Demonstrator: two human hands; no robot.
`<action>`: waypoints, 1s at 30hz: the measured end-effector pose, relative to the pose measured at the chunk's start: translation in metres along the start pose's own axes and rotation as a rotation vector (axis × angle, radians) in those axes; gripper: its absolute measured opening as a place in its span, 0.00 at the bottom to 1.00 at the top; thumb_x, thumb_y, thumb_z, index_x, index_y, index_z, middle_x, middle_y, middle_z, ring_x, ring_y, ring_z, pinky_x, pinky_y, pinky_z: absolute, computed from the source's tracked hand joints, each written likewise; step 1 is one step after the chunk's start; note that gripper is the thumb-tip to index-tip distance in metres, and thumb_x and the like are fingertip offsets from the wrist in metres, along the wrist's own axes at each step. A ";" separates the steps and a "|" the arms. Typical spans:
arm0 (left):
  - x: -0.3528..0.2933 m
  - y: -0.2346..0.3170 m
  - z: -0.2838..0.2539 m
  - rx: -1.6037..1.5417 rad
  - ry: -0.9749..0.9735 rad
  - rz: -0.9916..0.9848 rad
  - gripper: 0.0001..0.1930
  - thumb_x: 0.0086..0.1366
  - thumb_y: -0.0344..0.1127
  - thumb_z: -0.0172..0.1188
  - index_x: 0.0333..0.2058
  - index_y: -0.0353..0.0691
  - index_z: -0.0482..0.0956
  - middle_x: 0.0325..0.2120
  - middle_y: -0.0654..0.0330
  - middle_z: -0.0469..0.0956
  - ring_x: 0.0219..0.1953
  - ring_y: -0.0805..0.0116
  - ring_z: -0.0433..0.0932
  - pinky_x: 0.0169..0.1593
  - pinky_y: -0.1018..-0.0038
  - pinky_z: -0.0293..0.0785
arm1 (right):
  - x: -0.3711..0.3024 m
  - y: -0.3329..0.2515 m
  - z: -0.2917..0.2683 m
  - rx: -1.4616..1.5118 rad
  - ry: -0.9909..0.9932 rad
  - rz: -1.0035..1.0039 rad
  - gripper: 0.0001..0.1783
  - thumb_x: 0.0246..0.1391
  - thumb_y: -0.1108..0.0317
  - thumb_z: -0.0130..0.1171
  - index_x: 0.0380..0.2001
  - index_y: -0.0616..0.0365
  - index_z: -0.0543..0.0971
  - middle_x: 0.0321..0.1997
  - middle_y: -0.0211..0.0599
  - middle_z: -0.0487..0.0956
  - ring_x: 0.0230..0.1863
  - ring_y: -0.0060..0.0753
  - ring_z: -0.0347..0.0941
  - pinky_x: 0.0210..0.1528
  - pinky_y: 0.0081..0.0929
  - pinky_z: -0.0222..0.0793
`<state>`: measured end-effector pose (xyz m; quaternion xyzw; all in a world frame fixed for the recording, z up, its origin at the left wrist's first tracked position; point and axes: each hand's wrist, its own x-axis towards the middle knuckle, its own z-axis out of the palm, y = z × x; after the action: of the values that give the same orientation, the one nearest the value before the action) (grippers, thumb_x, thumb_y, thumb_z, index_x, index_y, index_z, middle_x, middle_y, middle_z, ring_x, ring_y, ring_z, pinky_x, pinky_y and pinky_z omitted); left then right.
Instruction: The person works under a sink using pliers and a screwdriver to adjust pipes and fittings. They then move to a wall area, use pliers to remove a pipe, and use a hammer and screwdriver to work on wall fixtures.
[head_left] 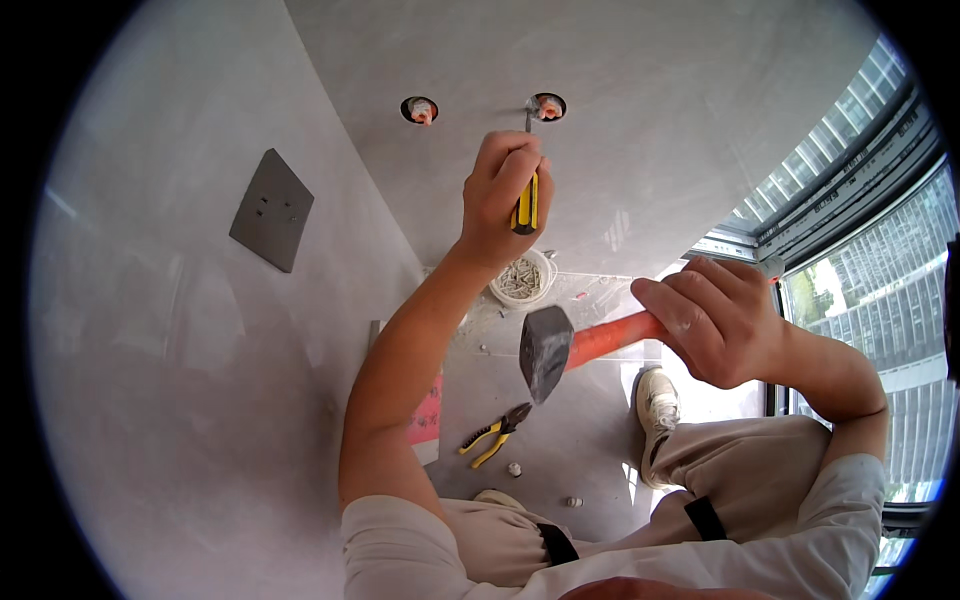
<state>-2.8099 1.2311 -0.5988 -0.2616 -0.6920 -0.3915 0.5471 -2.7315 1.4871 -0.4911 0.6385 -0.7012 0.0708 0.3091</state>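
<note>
My left hand (pixel 505 195) is closed around a screwdriver with a yellow and black handle (pixel 526 208). Its thin metal shaft reaches the left edge of the right-hand round wall hole (pixel 548 108), where orange and whitish material shows; the exact tip contact is hard to make out. In my right hand (pixel 715 318) is a hammer with a dark, dusty head (pixel 546 353) and an orange handle. The hammer head hangs below the screwdriver's butt, apart from it. A second round hole (pixel 420 111) with similar orange and white material lies to the left.
A white bucket (pixel 541 288) of pale pieces stands on the floor by the wall. Yellow-handled pliers (pixel 493 437) lie below, near small loose bits. A grey socket plate (pixel 273 212) is on the left wall. Windows (pixel 870 320) are at right; a pink-and-white box (pixel 425 415) is beside the left wall.
</note>
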 end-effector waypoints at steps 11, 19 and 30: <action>0.008 0.007 0.003 -0.013 -0.007 -0.046 0.11 0.61 0.18 0.62 0.41 0.34 0.74 0.41 0.55 0.73 0.31 0.59 0.78 0.32 0.68 0.76 | 0.026 -0.015 -0.012 -0.206 -0.006 -0.005 0.25 0.49 0.69 0.63 0.53 0.58 0.80 0.22 0.25 0.65 0.18 0.19 0.64 0.14 0.22 0.57; 0.004 0.005 0.004 -0.024 -0.004 -0.062 0.07 0.64 0.19 0.62 0.40 0.32 0.78 0.41 0.52 0.77 0.32 0.66 0.80 0.35 0.72 0.79 | 0.020 -0.009 -0.004 -0.050 -0.138 0.112 0.30 0.50 0.71 0.66 0.58 0.68 0.76 0.20 0.29 0.68 0.16 0.23 0.65 0.15 0.25 0.59; 0.005 0.003 0.003 0.010 0.003 0.007 0.13 0.59 0.17 0.63 0.41 0.34 0.75 0.40 0.55 0.73 0.30 0.59 0.77 0.31 0.70 0.76 | 0.015 -0.027 -0.015 0.258 -0.170 -0.108 0.30 0.52 0.70 0.67 0.54 0.79 0.73 0.26 0.36 0.74 0.21 0.29 0.73 0.17 0.27 0.68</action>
<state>-2.8111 1.2352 -0.5931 -0.2606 -0.6921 -0.3865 0.5510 -2.7009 1.4771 -0.4791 0.7134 -0.6746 0.0892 0.1675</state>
